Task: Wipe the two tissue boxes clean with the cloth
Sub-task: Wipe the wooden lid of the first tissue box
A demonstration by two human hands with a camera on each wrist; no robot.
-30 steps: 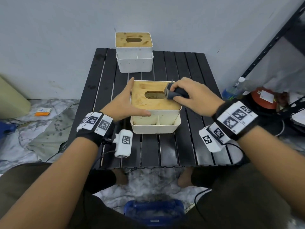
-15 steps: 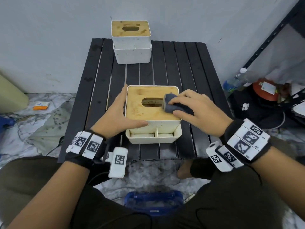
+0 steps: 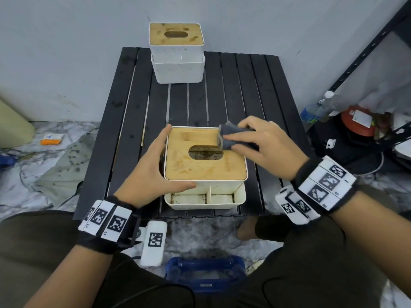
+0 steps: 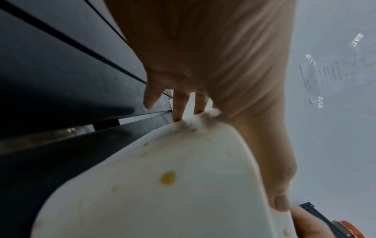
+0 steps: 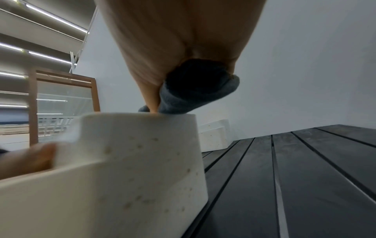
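Note:
The near tissue box [image 3: 205, 167] is white with a wooden lid and an oval slot, and it stands at the front of the black slatted table [image 3: 255, 96]. My left hand [image 3: 153, 167] lies against its left side, fingers straight along the wall and thumb across the front; its fingers [image 4: 179, 104] show in the left wrist view on the speckled wall [image 4: 162, 185]. My right hand [image 3: 260, 143] grips a rolled dark grey cloth [image 3: 233, 138] and presses it on the lid's far right part [image 5: 195, 90]. A second, stained tissue box [image 3: 176, 52] stands at the table's far edge.
A grey wall runs close behind the table. On the floor to the right stand a plastic bottle [image 3: 315, 110], a red-lidded object [image 3: 355, 123] and a black rack [image 3: 367, 54]. A blue container [image 3: 204, 272] sits between my knees. A grey cloth [image 3: 64, 170] lies on the floor at left.
My right hand has carried the cloth over the lid, back from the right front toward the far right corner. The lid looks cleaner. The left hand has stayed on the box's side.

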